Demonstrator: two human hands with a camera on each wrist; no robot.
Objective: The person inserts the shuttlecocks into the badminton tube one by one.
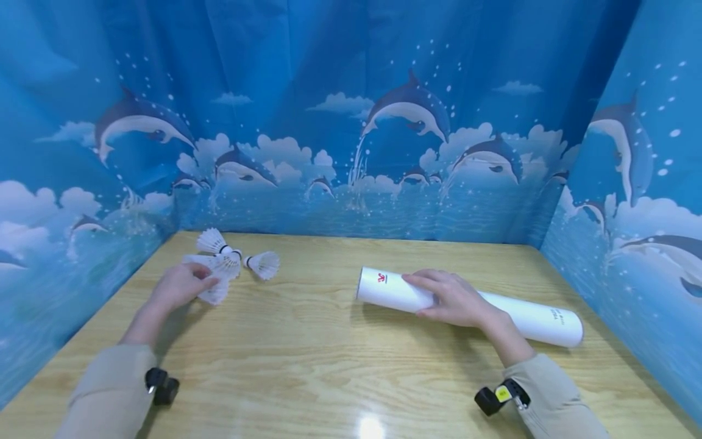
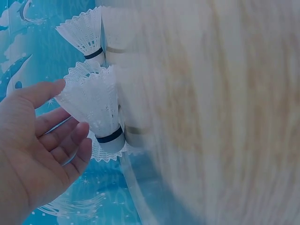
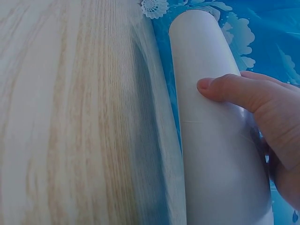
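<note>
My left hand (image 1: 178,285) is at a cluster of white shuttlecocks at the far left of the table. In the left wrist view, its thumb and index finger pinch the skirt edge of one shuttlecock (image 2: 91,101), whose cork end points down toward the tabletop. The index fingertip is hidden behind the skirt, and the other fingers are loosely bent. My right hand (image 1: 452,297) grips a long white shuttlecock tube (image 1: 540,320) around its middle, thumb on the near side. The tube lies slantwise over the right half of the table, a red logo near its left end.
Beside the left hand, one shuttlecock (image 1: 211,239) lies farther back and another shuttlecock (image 1: 264,265) lies to the right. The wooden table (image 1: 307,353) is bounded by a blue dolphin-print curtain (image 1: 329,110) at the back and sides.
</note>
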